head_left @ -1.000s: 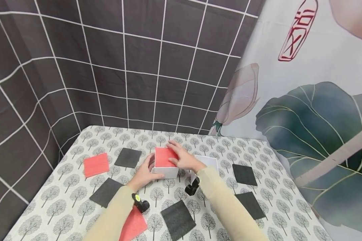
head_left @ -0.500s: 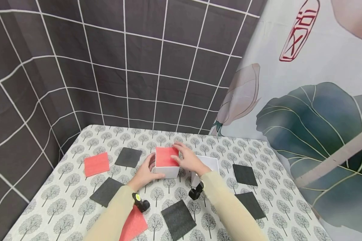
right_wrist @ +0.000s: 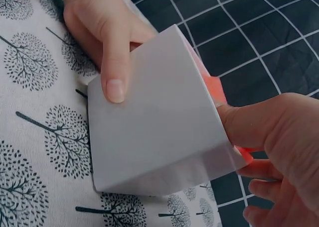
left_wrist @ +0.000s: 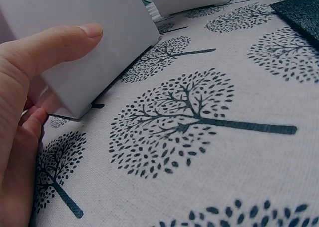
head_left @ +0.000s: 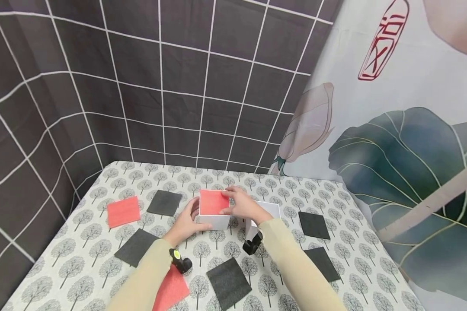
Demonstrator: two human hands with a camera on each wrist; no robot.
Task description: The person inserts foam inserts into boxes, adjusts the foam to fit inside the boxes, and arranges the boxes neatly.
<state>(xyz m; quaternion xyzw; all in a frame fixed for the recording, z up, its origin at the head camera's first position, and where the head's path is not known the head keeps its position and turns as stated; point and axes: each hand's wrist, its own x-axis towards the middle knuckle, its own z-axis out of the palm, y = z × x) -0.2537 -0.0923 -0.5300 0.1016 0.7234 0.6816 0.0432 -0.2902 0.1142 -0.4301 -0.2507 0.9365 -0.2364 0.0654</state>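
A white box (head_left: pixel 214 222) stands on the table, a red cloth square (head_left: pixel 211 202) covering its top. My left hand (head_left: pixel 185 223) grips the box's left side, thumb (left_wrist: pixel 75 40) along the front face and the other fingers round the left side. At the top right of the box is my right hand (head_left: pixel 242 205), its index finger and thumb apart on the red cloth. In the right wrist view, the right thumb (right_wrist: pixel 254 123) reaches over the rim and its tip is hidden. Edges of red cloth (right_wrist: pixel 215 89) show above the rim there.
Another white box (head_left: pixel 270 209) stands just right, partly behind my right wrist. Red squares (head_left: pixel 123 211) (head_left: pixel 171 289) and several black squares (head_left: pixel 164 203) (head_left: pixel 228 283) (head_left: pixel 314 225) lie around on the tree-patterned tablecloth (head_left: pixel 202 255). Dark grid curtains (head_left: pixel 179 108) hang behind.
My right hand has drawn back from the middle of the red cloth to its right edge, uncovering more of it. The left hand and the box have stayed put.
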